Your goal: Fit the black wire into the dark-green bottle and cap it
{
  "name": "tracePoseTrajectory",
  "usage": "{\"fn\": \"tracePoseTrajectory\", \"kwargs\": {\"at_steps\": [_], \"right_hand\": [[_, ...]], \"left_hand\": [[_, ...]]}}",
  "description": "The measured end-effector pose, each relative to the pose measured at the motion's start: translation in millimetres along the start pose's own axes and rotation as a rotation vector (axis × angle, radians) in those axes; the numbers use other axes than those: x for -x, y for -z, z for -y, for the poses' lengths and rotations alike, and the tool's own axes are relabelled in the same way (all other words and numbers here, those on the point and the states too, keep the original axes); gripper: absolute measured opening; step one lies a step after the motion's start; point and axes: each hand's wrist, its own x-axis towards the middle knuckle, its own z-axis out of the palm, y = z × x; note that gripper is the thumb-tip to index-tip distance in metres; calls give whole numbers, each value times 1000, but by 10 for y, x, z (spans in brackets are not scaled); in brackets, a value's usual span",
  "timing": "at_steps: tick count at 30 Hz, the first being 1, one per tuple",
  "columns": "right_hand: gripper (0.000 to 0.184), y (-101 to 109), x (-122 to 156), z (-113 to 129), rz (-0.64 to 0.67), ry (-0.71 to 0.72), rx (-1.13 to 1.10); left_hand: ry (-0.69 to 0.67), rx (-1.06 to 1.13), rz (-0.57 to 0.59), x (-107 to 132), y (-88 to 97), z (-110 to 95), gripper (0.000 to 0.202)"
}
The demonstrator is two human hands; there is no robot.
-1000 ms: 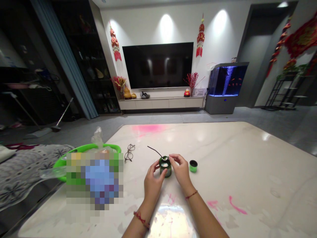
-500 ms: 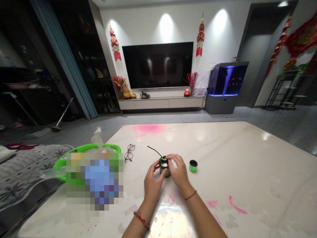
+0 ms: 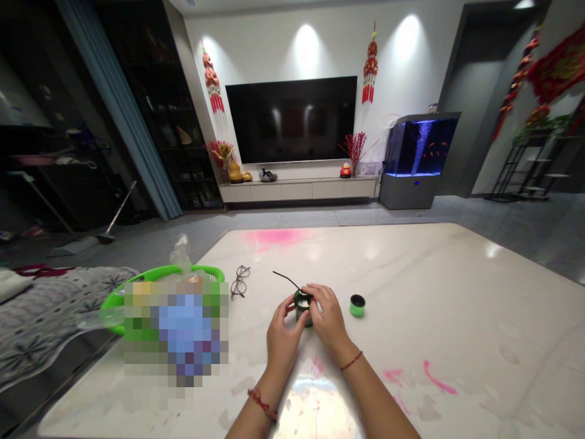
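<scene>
A small dark green glass jar (image 3: 303, 317) stands on the table between my hands. My left hand (image 3: 283, 335) is closed around its left side, fingers behind and thumb in front. The fingers of my right hand (image 3: 326, 311) curl over the right side of its mouth, hiding part of the rim. A thin, bent black stick (image 3: 287, 279) slants up and left from the jar's mouth; its lower end is hidden by my right fingers. Just right of my right hand sits a green cap (image 3: 357, 306) with its dark opening up.
A bright green basket (image 3: 210, 269) with plastic bags stands at left, partly blurred out. Folded glasses (image 3: 241, 281) lie between basket and jar. Pink stains (image 3: 439, 379) mark the white marble table (image 3: 434, 280). Beyond are a television (image 3: 292, 122) and an aquarium (image 3: 423, 149).
My right fingers have shifted slightly left over the jar's mouth and cover more of it. The left hand, stick and cap stay nearly where they were.
</scene>
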Motion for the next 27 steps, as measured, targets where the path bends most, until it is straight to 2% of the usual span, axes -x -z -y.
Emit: {"fn": "tracePoseTrajectory", "kwargs": {"at_steps": [3, 6, 10, 12, 15, 18, 21, 27], "right_hand": [[38, 4, -1, -18, -46, -36, -62], [35, 5, -5, -88, -76, -148, -166], [37, 19, -8, -233, 10, -355, -414], [42, 29, 2, -291, 91, -409, -475], [55, 30, 32, -331, 243, -389, -440], [54, 14, 62, -337, 315, -343, -322], [52, -7, 82, -346, 318, -315, -229], [48, -71, 99, -411, 252, -306, -196]], "left_hand": [[-7, 7, 2, 0, 1, -2, 44], [-1, 22, 9, -2, 5, 4, 45], [21, 81, 13, -9, 12, 27, 41], [43, 117, 15, -16, 15, 40, 38], [90, 122, 23, -26, 18, 59, 33], [152, 79, 44, -29, 26, 78, 28], [186, 13, 67, -24, 32, 95, 27], [176, -65, 83, -9, 11, 129, 26]]}}
